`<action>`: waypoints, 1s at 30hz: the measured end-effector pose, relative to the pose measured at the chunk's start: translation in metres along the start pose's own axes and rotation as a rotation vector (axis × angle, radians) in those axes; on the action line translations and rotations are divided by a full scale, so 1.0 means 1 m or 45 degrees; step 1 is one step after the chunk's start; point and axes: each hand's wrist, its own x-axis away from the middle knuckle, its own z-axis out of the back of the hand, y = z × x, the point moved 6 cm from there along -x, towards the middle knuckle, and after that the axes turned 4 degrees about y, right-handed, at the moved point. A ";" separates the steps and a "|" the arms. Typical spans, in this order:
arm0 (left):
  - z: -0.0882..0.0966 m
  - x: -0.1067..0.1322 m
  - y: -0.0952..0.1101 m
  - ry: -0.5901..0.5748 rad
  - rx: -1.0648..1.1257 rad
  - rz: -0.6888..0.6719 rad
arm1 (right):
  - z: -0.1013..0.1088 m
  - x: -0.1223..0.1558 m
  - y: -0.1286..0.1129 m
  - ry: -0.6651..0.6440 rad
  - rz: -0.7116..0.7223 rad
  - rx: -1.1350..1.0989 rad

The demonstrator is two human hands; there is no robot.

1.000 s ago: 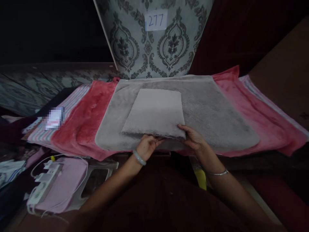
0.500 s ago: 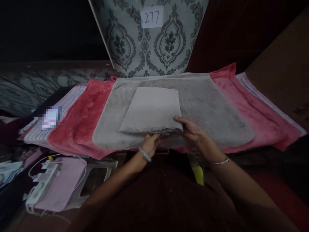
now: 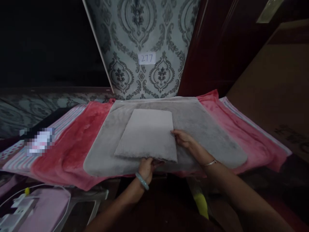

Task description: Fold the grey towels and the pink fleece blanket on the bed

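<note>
A folded light grey cloth [image 3: 147, 134] lies on a larger grey plush mat [image 3: 207, 132] spread over a red blanket [image 3: 72, 141]. My left hand [image 3: 146, 167] grips the folded cloth's near edge, fingers curled under it. My right hand [image 3: 182, 139] rests on the cloth's right edge, fingers closed over that side.
A striped sheet [image 3: 21, 154] lies under the red blanket at the left, a pink blanket [image 3: 251, 138] at the right. Patterned wallpaper with a paper tag "277" [image 3: 146, 58] stands behind. A pink item with white cables [image 3: 36, 209] sits at lower left. A yellow object [image 3: 201, 203] lies below the edge.
The view has tilted upward. My right hand slid from the cloth's near right corner farther up its right edge. My left hand stays at the near edge.
</note>
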 end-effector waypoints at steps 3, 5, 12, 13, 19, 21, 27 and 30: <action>0.000 0.001 0.000 -0.052 -0.033 0.026 | 0.003 -0.041 -0.022 0.088 0.024 0.121; -0.001 0.002 0.000 -0.066 -0.051 0.032 | 0.004 -0.067 -0.037 0.140 0.055 0.213; 0.000 0.006 0.000 -0.028 -0.043 0.088 | 0.004 -0.138 -0.084 0.357 0.200 0.679; 0.001 0.006 -0.001 -0.033 -0.047 0.100 | 0.002 -0.146 -0.088 0.354 0.210 0.763; 0.006 0.005 -0.002 -0.104 -0.069 0.140 | -0.020 -0.180 -0.108 0.140 0.262 1.232; 0.007 0.006 -0.002 -0.115 -0.071 0.164 | -0.026 -0.187 -0.112 0.067 0.287 1.336; 0.007 0.004 -0.004 -0.099 -0.098 0.198 | -0.030 -0.193 -0.109 -0.025 0.358 1.465; 0.008 0.003 -0.006 -0.045 -0.076 0.193 | -0.029 -0.192 -0.104 0.010 0.379 1.482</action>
